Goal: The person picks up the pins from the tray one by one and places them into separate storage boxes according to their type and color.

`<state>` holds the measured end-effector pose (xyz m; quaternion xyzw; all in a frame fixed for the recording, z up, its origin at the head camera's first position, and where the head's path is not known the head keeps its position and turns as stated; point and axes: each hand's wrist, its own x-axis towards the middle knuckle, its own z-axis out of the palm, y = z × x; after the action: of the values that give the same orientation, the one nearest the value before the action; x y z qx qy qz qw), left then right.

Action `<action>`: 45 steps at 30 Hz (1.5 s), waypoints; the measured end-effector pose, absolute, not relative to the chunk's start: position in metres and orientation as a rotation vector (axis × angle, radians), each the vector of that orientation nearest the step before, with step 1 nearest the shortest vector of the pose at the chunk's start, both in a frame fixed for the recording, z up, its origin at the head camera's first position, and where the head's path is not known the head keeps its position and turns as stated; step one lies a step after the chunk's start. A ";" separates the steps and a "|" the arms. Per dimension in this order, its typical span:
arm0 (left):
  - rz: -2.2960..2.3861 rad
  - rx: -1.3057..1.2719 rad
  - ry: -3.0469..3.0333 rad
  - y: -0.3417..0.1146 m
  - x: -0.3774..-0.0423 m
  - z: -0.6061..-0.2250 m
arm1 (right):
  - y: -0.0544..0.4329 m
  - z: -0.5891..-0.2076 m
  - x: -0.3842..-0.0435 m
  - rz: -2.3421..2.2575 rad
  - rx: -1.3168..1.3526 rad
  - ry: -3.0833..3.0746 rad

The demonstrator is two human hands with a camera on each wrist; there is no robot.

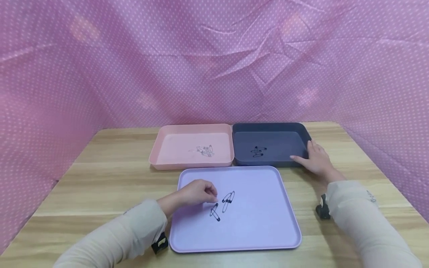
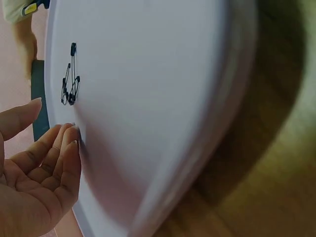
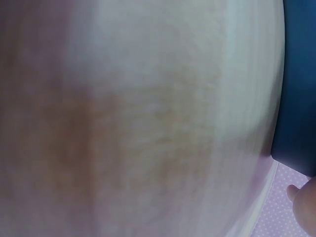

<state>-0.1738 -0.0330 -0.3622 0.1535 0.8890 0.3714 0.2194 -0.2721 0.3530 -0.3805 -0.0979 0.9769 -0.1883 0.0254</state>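
Note:
Above the left part of a lilac tray [image 1: 261,223] is my left hand [image 1: 197,192], its fingers bent and the thumb apart from them in the left wrist view; nothing shows between them. Close to its fingertips lie several black safety pins [image 1: 215,213] in two small clusters. My right hand [image 1: 316,158] touches the front right corner of a dark grey tray [image 1: 275,128], thumb over the rim and fingers along the right side. More black safety pins [image 1: 258,152] lie inside that tray. Silver safety pins [image 1: 206,150] form a pile in a pink tray [image 1: 174,143].
The pink and dark trays stand side by side behind the lilac one on a wooden table [image 1: 110,178]. A pink dotted cloth [image 1: 201,74] hangs behind and at both sides. The right wrist view is mostly blurred tabletop, with the dark tray at its right edge.

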 end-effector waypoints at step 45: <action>0.879 0.375 2.564 -0.028 -0.184 -0.353 | 0.353 -0.378 -0.271 -0.563 -0.299 3.019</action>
<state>-0.1839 -0.0282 -0.3534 0.1341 0.9179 0.3146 0.2011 -0.2710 0.3532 -0.3778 -0.0969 0.9780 -0.1825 0.0281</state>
